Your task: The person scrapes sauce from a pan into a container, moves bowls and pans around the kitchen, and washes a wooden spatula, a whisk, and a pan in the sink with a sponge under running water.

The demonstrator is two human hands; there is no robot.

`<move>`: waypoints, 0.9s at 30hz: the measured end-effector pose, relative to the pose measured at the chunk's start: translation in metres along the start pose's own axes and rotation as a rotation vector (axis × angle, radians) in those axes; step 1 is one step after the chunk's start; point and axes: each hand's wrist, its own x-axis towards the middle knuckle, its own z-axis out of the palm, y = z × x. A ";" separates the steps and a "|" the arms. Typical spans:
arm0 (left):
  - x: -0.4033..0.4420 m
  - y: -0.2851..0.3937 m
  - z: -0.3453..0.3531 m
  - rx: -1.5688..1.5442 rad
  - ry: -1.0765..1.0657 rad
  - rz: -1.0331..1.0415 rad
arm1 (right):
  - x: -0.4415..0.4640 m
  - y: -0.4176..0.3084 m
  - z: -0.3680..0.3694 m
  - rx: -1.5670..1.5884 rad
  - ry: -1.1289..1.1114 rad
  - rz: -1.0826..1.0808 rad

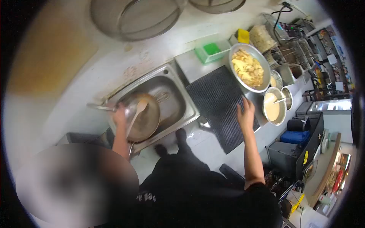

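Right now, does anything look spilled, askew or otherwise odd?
Yes: reddish-brown marks show on the pale wall behind the sink. They look odd because they stand out against it; they may be stains or splashes. The pan and wooden spatula seem ordinary there, and no fresh spill is evident.

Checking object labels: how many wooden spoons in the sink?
1. The wooden spoon lies across the round vessel in the sink, beside the left hand. Others could be hidden beneath the vessel.
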 end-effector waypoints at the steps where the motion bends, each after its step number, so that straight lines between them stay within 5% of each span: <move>1: 0.014 -0.024 0.000 -0.011 0.039 -0.016 | 0.040 -0.010 0.003 0.055 0.047 -0.116; 3: 0.025 -0.008 -0.013 -0.205 0.231 0.171 | 0.123 -0.001 0.032 0.014 0.169 -0.247; 5: 0.036 0.008 -0.033 0.175 0.194 0.141 | 0.209 0.014 0.061 -0.090 0.238 -0.336; 7: 0.043 0.006 -0.034 -0.159 0.119 0.153 | 0.337 0.161 0.165 -0.540 0.135 -0.438; 8: 0.062 -0.052 -0.005 0.067 0.214 0.226 | 0.375 0.189 0.185 -0.507 0.038 -0.343; 9: 0.048 -0.028 -0.015 0.301 0.241 0.333 | 0.411 0.216 0.205 -0.480 -0.053 -0.243; 10: 0.054 -0.042 -0.003 0.287 0.304 0.156 | 0.413 0.195 0.188 -0.709 -0.014 -0.526; 11: 0.052 -0.029 -0.010 0.226 0.258 0.202 | 0.420 0.178 0.188 -0.351 -0.060 0.016; 14: 0.062 -0.025 -0.013 0.123 0.253 0.052 | 0.449 0.186 0.203 -0.511 -0.262 0.190; 16: 0.054 0.004 -0.026 0.123 0.266 0.040 | 0.501 0.276 0.257 -0.484 -0.198 0.072; 19: 0.045 0.003 -0.032 0.113 0.359 0.162 | 0.452 0.155 0.195 -0.604 -0.180 0.400; 22: 0.043 0.006 -0.041 0.090 0.167 0.192 | 0.499 0.254 0.221 -0.576 -0.154 0.129; 25: 0.046 -0.003 -0.034 0.137 0.097 0.313 | 0.496 0.254 0.210 -0.321 -0.084 0.084; 27: 0.047 -0.010 -0.032 0.187 0.083 0.303 | 0.479 0.220 0.190 -0.468 0.057 0.057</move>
